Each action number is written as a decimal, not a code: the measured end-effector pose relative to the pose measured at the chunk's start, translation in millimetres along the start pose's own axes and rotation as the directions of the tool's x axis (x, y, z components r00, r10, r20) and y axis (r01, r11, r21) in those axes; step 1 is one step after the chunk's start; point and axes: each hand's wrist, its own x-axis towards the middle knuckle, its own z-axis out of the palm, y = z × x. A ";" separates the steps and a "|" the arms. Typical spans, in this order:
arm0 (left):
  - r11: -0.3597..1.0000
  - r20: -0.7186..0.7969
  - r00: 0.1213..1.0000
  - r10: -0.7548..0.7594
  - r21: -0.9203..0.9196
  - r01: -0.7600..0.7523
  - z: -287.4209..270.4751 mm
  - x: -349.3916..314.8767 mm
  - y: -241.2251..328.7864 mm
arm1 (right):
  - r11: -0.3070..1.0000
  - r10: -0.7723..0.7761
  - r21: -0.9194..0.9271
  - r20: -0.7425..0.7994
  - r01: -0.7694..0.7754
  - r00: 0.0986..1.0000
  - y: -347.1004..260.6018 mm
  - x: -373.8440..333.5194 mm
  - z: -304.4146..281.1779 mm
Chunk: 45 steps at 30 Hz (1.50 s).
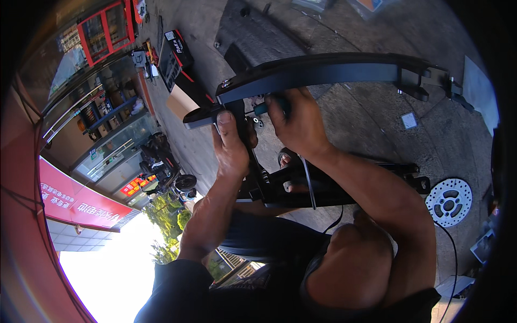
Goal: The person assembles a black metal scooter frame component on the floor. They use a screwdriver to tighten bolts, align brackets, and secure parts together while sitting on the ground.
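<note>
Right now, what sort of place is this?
Probably an outdoor two-wheeler repair spot beside a glass-fronted shop: a round, silver, perforated metal brake disc lies on grey paving, a dark two-wheeler is parked nearby, and the right hand grips a teal-handled hand tool.

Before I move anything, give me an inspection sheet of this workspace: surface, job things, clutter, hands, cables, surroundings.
Surface: grey floor with seams and dark stains.
Job's things: black frame, raised above the floor; screwdriver with a dark teal handle, near the frame's left end.
Clutter: brake disc flat at right; black-and-red box at upper left; small white card on the floor.
Hands: left hand grips the frame's left end; right hand closed on the screwdriver.
Cables: thin black cable below the disc; its far end can't be made out.
Surroundings: red-framed cabinet, parked scooter, red banner.
</note>
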 end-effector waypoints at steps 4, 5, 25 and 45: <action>0.999 0.021 1.000 -0.014 -0.029 0.015 -2.7 1.0 -6.5 | 0.985 0.174 -0.005 0.081 -0.174 0.981 2.2 -1.0 -5.3; 0.999 0.013 0.999 -0.029 -0.041 0.029 -3.9 0.6 -8.5 | 0.982 0.186 0.003 0.095 -0.187 0.978 3.0 0.0 -6.7; 0.992 0.044 0.996 -0.074 -0.098 0.078 -11.3 5.2 -14.3 | 0.992 0.118 -0.079 0.294 -0.099 0.948 24.4 27.4 2.9; 0.999 0.080 0.997 -0.018 -0.048 0.022 -7.9 4.6 -11.6 | 0.952 0.168 -0.304 0.560 0.013 0.811 17.0 39.3 2.8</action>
